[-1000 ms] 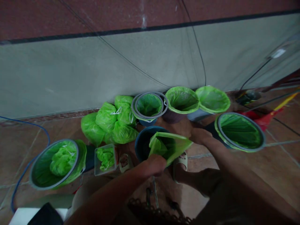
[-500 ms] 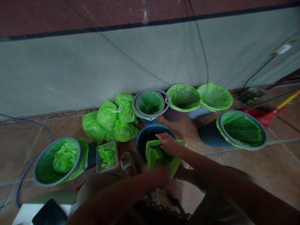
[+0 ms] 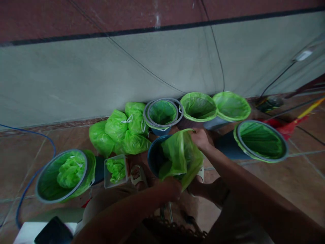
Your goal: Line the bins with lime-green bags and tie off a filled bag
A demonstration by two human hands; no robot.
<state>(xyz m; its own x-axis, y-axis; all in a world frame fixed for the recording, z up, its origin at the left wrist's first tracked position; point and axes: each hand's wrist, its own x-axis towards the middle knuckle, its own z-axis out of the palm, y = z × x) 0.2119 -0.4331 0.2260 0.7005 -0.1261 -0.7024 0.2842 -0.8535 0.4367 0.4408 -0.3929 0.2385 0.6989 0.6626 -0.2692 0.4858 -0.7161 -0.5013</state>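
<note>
A green plastic bin bag (image 3: pixel 181 152) is spread across the right part of a dark blue bin (image 3: pixel 155 154) between my feet. My right hand (image 3: pixel 201 138) is closed on the bag's far right edge, pulling it up above the bin. Low at the near side, my left hand (image 3: pixel 174 187) grips the bag's near edge; its fingers are mostly hidden. The bin's dark inside shows to the left of the bag, and its right rim is covered.
Several filled green bags (image 3: pixel 119 130) lean against the wall. Behind and right stand bag-lined bins (image 3: pixel 199 106), with another lined bin (image 3: pixel 261 140) further right. To the left are a clear tub (image 3: pixel 115 171) of folded bags, a large lined bin (image 3: pixel 61 176) and a blue hose (image 3: pixel 33 183).
My right hand has moved up and to the right from over the bin, drawing the green bag wider and higher. My left hand stays low at the near edge.
</note>
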